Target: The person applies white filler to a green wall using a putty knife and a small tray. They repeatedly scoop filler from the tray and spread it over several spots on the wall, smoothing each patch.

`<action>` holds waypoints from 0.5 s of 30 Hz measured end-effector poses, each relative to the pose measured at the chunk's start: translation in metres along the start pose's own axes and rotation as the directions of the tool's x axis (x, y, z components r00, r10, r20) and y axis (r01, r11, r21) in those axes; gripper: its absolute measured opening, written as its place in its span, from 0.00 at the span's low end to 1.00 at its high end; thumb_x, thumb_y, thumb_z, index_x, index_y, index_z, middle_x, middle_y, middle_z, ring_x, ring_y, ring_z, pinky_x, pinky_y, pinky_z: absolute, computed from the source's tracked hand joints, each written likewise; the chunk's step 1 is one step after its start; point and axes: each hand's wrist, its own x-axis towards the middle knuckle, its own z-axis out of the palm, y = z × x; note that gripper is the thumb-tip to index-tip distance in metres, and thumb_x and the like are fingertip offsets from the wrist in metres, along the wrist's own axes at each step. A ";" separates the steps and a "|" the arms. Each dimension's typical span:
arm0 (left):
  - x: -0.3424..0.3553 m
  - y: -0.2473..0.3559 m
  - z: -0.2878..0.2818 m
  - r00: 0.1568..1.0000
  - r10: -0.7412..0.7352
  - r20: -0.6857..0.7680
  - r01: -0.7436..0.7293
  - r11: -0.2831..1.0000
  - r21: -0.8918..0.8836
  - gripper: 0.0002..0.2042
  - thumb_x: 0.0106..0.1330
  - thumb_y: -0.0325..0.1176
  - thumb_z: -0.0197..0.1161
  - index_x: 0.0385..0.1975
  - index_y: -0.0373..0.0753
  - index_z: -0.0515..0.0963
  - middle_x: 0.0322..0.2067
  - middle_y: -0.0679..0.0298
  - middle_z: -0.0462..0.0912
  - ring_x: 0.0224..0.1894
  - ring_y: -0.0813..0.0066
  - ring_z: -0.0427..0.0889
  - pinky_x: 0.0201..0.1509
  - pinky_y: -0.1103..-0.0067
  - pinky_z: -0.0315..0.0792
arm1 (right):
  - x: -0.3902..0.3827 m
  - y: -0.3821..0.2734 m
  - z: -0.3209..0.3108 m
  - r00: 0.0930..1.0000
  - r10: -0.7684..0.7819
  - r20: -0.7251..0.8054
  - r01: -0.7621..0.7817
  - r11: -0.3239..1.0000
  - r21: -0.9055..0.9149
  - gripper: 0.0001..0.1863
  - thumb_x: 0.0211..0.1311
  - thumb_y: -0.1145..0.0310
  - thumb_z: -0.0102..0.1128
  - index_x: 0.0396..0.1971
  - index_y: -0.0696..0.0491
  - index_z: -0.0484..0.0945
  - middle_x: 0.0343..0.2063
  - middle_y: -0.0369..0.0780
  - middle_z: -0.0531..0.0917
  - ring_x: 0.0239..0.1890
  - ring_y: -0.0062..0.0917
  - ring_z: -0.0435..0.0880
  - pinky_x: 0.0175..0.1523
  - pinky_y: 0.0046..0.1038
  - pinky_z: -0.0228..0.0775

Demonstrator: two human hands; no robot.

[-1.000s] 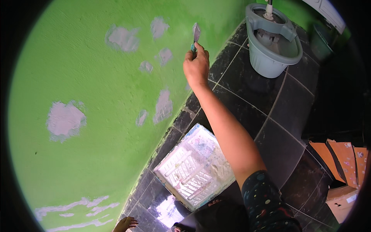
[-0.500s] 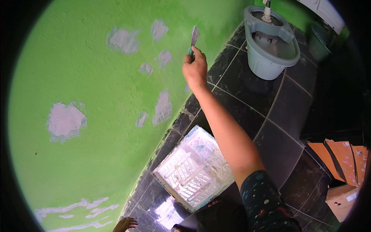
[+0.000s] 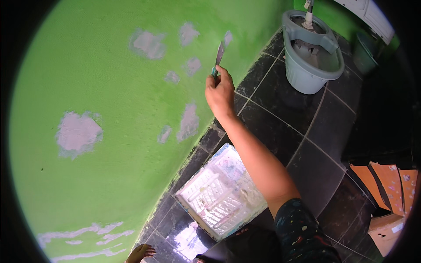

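Note:
My right hand (image 3: 220,93) is closed around the green handle of a putty knife (image 3: 220,53). Its narrow metal blade points up along the green wall (image 3: 109,101), the tip just below a small pale filler patch (image 3: 228,38). Whether the blade touches the wall is hard to tell. Several other filler patches, such as a large one (image 3: 79,133) at the left, mark the wall. My left hand (image 3: 141,253) is low at the bottom edge, partly cut off, fingers stretched out and holding nothing.
A white, smeared paint tray (image 3: 210,199) lies on the dark tiled floor (image 3: 280,114) beneath my right arm. A grey mop bucket (image 3: 307,81) stands at the far right, with a dark green bucket (image 3: 365,55) behind it. Cardboard boxes (image 3: 386,228) sit at the right.
My right hand has drawn the putty knife down and slightly left, away from the small upper patch, which now shows beyond the tip. The view has shifted slightly.

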 end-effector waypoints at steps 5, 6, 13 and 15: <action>0.006 0.009 0.007 0.997 0.070 0.015 -0.071 0.996 0.048 0.23 0.84 0.44 0.50 0.64 0.30 0.70 0.58 0.48 0.82 0.58 0.56 0.84 0.62 0.63 0.80 | 0.043 0.025 -0.009 0.956 -0.152 -0.252 0.123 0.984 -0.125 0.23 0.67 0.68 0.60 0.60 0.63 0.77 0.38 0.47 0.82 0.35 0.34 0.83 0.46 0.36 0.77; 0.007 0.013 0.009 0.998 0.059 0.009 -0.060 0.996 0.060 0.22 0.84 0.44 0.50 0.64 0.30 0.70 0.58 0.48 0.82 0.58 0.56 0.84 0.62 0.63 0.80 | 0.054 0.022 -0.012 0.949 -0.182 -0.259 0.143 0.976 -0.161 0.23 0.67 0.68 0.60 0.60 0.63 0.77 0.38 0.48 0.83 0.36 0.35 0.83 0.46 0.37 0.77; 0.004 0.011 0.007 0.997 0.073 0.023 -0.074 0.997 0.034 0.23 0.84 0.44 0.50 0.64 0.29 0.70 0.57 0.47 0.82 0.58 0.55 0.84 0.61 0.63 0.81 | 0.012 0.011 -0.004 0.973 -0.188 -0.130 0.169 0.975 -0.147 0.25 0.67 0.66 0.60 0.60 0.62 0.78 0.39 0.46 0.83 0.35 0.36 0.82 0.47 0.38 0.77; 0.003 0.020 0.014 0.996 0.088 0.013 -0.089 0.994 0.057 0.24 0.84 0.45 0.50 0.64 0.29 0.70 0.57 0.47 0.82 0.58 0.55 0.84 0.61 0.62 0.81 | 0.008 0.016 -0.012 0.976 -0.169 -0.136 0.159 0.984 -0.083 0.24 0.66 0.66 0.61 0.60 0.62 0.78 0.37 0.46 0.83 0.35 0.35 0.82 0.46 0.37 0.77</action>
